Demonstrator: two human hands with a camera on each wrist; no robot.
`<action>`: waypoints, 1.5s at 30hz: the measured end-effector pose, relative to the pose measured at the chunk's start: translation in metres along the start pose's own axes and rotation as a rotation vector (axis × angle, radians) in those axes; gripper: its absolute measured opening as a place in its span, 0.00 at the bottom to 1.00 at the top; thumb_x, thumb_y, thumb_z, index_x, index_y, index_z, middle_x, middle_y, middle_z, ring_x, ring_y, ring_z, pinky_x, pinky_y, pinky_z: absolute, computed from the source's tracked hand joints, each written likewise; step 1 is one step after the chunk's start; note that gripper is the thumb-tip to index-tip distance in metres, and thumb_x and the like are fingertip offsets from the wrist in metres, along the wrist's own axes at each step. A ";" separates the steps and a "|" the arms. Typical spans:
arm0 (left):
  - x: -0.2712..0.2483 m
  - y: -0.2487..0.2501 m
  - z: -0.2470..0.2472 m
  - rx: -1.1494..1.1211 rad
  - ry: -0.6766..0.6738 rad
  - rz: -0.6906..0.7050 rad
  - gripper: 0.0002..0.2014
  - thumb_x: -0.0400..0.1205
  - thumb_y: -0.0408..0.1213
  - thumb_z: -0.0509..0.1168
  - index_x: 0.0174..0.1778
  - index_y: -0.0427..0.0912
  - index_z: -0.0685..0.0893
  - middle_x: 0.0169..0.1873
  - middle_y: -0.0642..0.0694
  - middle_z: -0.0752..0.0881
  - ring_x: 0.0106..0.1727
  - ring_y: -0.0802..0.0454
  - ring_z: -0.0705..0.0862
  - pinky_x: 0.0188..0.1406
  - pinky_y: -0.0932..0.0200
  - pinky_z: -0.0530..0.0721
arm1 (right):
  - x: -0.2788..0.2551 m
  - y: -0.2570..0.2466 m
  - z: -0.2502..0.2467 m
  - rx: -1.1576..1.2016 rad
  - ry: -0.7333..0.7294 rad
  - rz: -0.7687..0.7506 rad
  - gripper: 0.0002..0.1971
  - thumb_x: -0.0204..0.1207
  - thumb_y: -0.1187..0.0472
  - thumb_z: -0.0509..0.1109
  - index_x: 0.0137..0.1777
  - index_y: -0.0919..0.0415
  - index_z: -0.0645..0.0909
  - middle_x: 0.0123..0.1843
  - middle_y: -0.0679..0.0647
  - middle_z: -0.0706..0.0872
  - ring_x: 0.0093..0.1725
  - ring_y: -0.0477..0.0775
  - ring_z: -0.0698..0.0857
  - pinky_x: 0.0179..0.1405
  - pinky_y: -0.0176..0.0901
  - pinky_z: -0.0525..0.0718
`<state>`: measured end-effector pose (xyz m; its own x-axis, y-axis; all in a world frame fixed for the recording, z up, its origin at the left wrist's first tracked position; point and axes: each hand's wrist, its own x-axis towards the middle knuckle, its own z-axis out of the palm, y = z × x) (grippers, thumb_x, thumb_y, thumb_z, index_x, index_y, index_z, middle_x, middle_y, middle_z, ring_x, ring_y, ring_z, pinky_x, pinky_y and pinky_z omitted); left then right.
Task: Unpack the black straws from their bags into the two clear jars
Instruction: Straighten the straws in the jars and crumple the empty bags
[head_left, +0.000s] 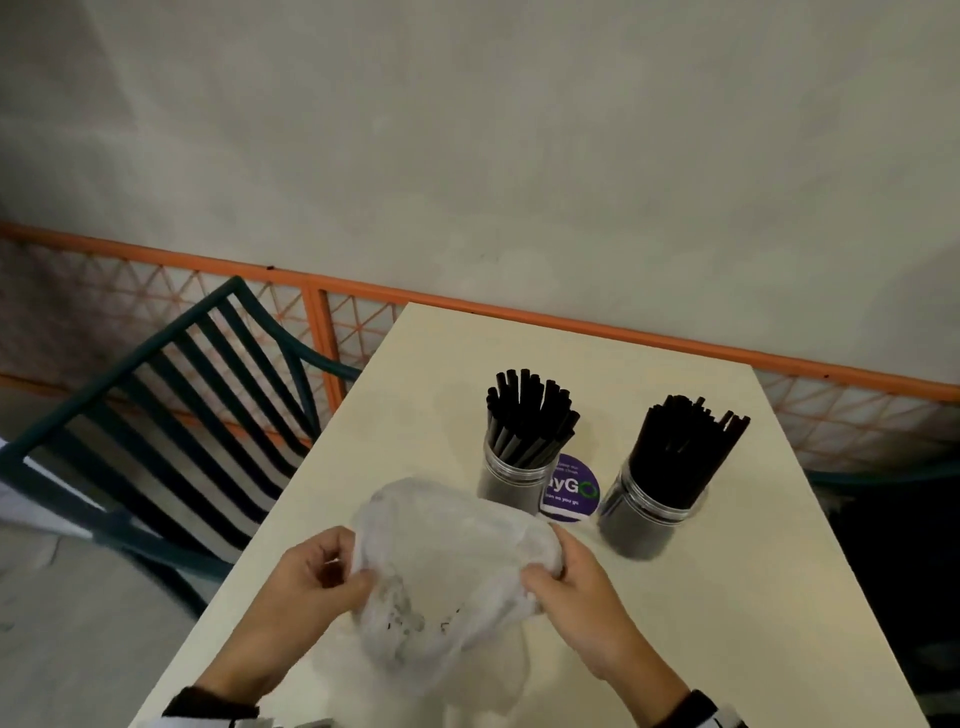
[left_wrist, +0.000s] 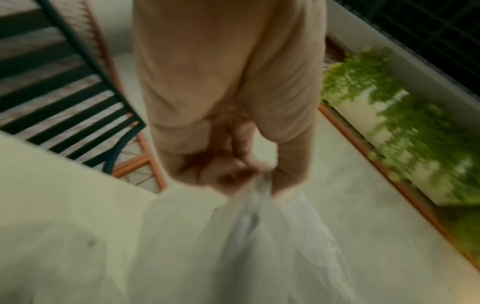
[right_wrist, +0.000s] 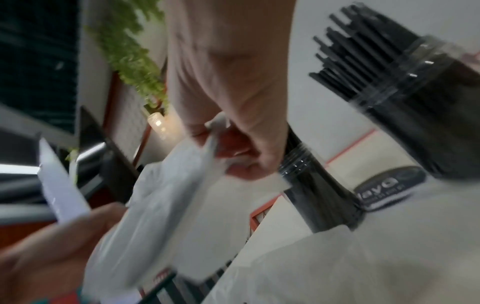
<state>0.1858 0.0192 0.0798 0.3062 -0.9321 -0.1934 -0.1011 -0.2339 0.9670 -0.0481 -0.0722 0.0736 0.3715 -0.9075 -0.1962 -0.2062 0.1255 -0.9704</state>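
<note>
Two clear jars stand on the cream table (head_left: 727, 597), both packed with upright black straws: the left jar (head_left: 511, 480) and the right jar (head_left: 647, 512). Nearer to me, a crumpled translucent plastic bag (head_left: 441, 571) is held just above the table, and no straws show inside it. My left hand (head_left: 332, 577) pinches its left edge and my right hand (head_left: 550, 569) pinches its right edge. The left wrist view shows the fingers (left_wrist: 233, 170) clamped on bunched plastic (left_wrist: 259, 236). In the right wrist view the fingers (right_wrist: 241, 144) grip the bag (right_wrist: 166, 195) beside the jars (right_wrist: 317, 197).
A round purple sticker (head_left: 571, 488) lies on the table between the jars. A dark green slatted chair (head_left: 171, 415) stands left of the table. An orange railing (head_left: 623, 332) runs behind the far edge, and a grey wall rises beyond it.
</note>
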 end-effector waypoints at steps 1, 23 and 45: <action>0.004 0.000 -0.004 0.105 0.126 0.066 0.16 0.70 0.23 0.68 0.22 0.41 0.69 0.20 0.49 0.72 0.24 0.55 0.70 0.25 0.71 0.69 | 0.001 0.000 0.001 -0.138 0.159 -0.086 0.10 0.66 0.72 0.66 0.39 0.55 0.79 0.33 0.45 0.83 0.33 0.43 0.81 0.32 0.25 0.78; 0.031 -0.031 -0.051 0.421 0.090 0.525 0.08 0.62 0.28 0.55 0.26 0.46 0.66 0.27 0.54 0.69 0.26 0.63 0.64 0.25 0.62 0.63 | 0.000 0.026 0.022 -0.718 0.415 -0.271 0.21 0.52 0.72 0.59 0.27 0.47 0.52 0.24 0.43 0.59 0.27 0.48 0.61 0.24 0.37 0.56; 0.024 -0.118 -0.025 0.965 -0.324 0.536 0.25 0.81 0.61 0.46 0.63 0.53 0.78 0.70 0.52 0.73 0.74 0.51 0.66 0.72 0.68 0.61 | 0.017 0.101 0.107 -1.299 -0.393 0.010 0.33 0.78 0.41 0.29 0.75 0.48 0.64 0.75 0.64 0.74 0.73 0.68 0.73 0.68 0.71 0.69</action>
<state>0.2289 0.0315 -0.0347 -0.2387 -0.9705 0.0352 -0.8702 0.2298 0.4358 0.0343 -0.0320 -0.0425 0.5514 -0.7081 -0.4411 -0.8272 -0.5325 -0.1793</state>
